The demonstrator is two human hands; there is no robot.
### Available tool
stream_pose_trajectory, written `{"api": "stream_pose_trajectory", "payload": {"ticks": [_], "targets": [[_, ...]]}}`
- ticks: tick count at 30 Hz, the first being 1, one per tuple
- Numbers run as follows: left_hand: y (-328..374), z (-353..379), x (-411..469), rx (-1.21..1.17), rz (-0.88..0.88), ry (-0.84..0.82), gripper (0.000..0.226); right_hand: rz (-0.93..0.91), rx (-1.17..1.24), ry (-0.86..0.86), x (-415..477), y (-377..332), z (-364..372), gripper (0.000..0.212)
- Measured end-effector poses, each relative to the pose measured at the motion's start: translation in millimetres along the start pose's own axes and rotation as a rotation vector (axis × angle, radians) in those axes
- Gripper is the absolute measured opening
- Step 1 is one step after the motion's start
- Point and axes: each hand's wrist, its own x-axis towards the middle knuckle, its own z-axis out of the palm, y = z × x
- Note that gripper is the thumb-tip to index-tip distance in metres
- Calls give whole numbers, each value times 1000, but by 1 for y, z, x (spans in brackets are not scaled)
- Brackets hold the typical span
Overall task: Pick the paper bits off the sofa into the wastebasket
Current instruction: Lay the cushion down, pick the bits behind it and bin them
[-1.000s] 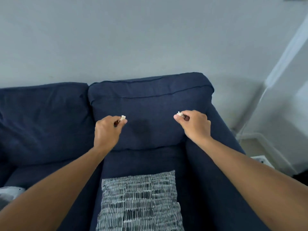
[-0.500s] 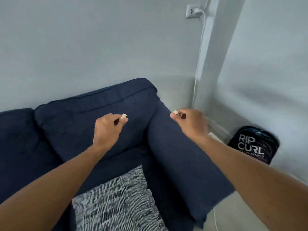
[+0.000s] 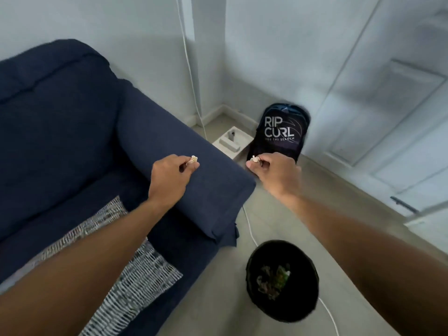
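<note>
My left hand [image 3: 169,180] hovers over the armrest of the dark blue sofa [image 3: 72,132] and pinches a small white paper bit [image 3: 194,159] between thumb and forefinger. My right hand [image 3: 276,175] is past the armrest, above the floor, and pinches another white paper bit [image 3: 254,158]. The round black wastebasket [image 3: 252,287] stands on the floor below and in front of the armrest, nearer to me than both hands, with scraps lying inside it.
A grey patterned cushion [image 3: 135,275] lies on the sofa seat. A black backpack [image 3: 281,132] leans in the corner beside a white box [image 3: 230,144]. A white cable [image 3: 249,229] runs down the wall and across the floor past the wastebasket. White doors stand at right.
The view has swung right from the sofa back to the armrest and floor, which brings the wastebasket into sight. Both hands kept their paper bits and moved along to the right.
</note>
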Motion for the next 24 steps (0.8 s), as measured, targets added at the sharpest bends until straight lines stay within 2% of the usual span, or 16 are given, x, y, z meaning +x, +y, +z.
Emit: {"api": "stream_pose_trajectory", "payload": {"ticks": [6, 12, 19, 24], "targets": [[30, 95, -58, -3, 45, -196, 20, 167, -16, -64, -60, 104, 3, 42], [50, 170, -124, -44, 84, -303, 16, 255, -97, -133, -113, 178, 18, 35], [48, 228, -182, -28, 76, -449, 17, 346, -127, -236, -171, 235, 48, 37], [47, 247, -200, -1, 91, -469, 21, 384, -129, -307, -195, 258, 67, 36]]}}
